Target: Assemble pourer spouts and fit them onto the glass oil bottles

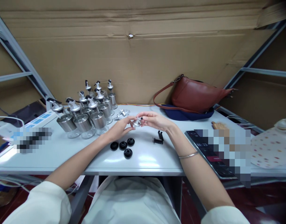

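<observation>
Between both hands, above the middle of the table, is a silver pourer cap [136,122]. The fingers of my left hand [122,127] pinch its left side. My right hand [156,120] closes on its right side, where a small black part shows at the fingertips; the fingers partly hide it. Several round black stoppers [123,145] lie on the table below my left hand. Small black lever pieces [159,138] rest below my right hand. Just behind my left hand are loose silver pourer parts [121,114].
Several glass bottles with steel sleeves and pourers [81,123] crowd the left back. A brown leather bag [196,95] sits on dark blue cloth at the back right. A tablet or phone showing a timer [201,146] lies right. A power strip [39,123] runs along the left edge.
</observation>
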A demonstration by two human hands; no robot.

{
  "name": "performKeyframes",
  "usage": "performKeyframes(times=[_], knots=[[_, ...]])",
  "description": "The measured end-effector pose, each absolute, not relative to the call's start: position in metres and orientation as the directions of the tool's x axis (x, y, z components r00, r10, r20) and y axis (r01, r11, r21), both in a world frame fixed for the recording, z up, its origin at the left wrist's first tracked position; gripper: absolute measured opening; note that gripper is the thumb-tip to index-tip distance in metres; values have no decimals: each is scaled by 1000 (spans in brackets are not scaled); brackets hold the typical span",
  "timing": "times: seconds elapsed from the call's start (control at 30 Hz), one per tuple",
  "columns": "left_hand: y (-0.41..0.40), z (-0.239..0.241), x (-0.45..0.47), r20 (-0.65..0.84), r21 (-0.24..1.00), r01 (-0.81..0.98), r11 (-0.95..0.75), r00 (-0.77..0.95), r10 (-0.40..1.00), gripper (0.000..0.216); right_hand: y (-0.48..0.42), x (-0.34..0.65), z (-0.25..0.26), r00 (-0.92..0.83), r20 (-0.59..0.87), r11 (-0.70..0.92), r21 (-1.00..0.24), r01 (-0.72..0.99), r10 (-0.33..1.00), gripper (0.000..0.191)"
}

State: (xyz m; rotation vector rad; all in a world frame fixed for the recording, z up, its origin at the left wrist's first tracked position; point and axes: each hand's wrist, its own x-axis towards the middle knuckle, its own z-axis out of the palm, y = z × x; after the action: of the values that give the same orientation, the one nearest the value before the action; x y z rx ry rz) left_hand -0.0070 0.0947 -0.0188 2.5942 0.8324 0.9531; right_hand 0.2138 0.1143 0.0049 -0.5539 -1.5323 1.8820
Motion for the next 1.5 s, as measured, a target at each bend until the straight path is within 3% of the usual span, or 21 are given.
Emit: performKeyframes(times=[0.1, 0.2, 0.37, 0.63, 0.83, 0.93, 1.03, 1.1, 1.17, 1.27, 1.37, 1.5], knots=[[94, -14, -6, 548, 472, 392, -790, 571, 611, 34, 115, 211, 8, -582, 89, -58, -971, -230, 808, 31], [94, -10, -6, 590, 447, 371, -814, 563, 580, 33, 117, 211, 6, -474, 78, -11, -983, -182, 877, 31], [94, -14, -5, 575, 422, 377, -824, 592, 565, 31, 118, 210, 2, -509, 108, 104, -994, -37, 854, 33], [98, -24, -3, 514, 653, 241, -718, 556, 654, 31, 116, 207, 3, -518, 192, 200, -979, -42, 833, 34], [97, -25, -1, 489, 702, 214, -679, 549, 678, 28, 125, 209, 3, -388, 311, 398, -902, 169, 868, 35], [98, -24, -3, 506, 639, 249, -728, 577, 641, 29, 130, 222, 5, -227, 371, 433, -810, 395, 900, 40], [98, -19, -7, 531, 416, 349, -840, 657, 536, 28, 133, 242, 8, -59, 402, 342, -681, 648, 914, 45], [97, -15, -9, 516, 270, 416, -868, 699, 495, 30, 132, 256, 9, -75, 271, 241, -654, 718, 960, 47], [96, -13, -10, 500, 164, 466, -869, 721, 481, 32, 131, 268, 10, -191, 2, 149, -630, 762, 982, 37], [96, -15, -10, 489, 88, 486, -869, 739, 463, 32, 129, 279, 8, -331, -327, 91, -576, 813, 885, 21], [98, -18, -8, 487, 99, 479, -872, 741, 463, 32, 129, 281, 7, -361, -379, 92, -571, 816, 852, 18], [99, -22, -8, 459, 197, 455, -868, 740, 492, 33, 127, 275, 10, -359, -264, 119, -634, 764, 895, 9]])
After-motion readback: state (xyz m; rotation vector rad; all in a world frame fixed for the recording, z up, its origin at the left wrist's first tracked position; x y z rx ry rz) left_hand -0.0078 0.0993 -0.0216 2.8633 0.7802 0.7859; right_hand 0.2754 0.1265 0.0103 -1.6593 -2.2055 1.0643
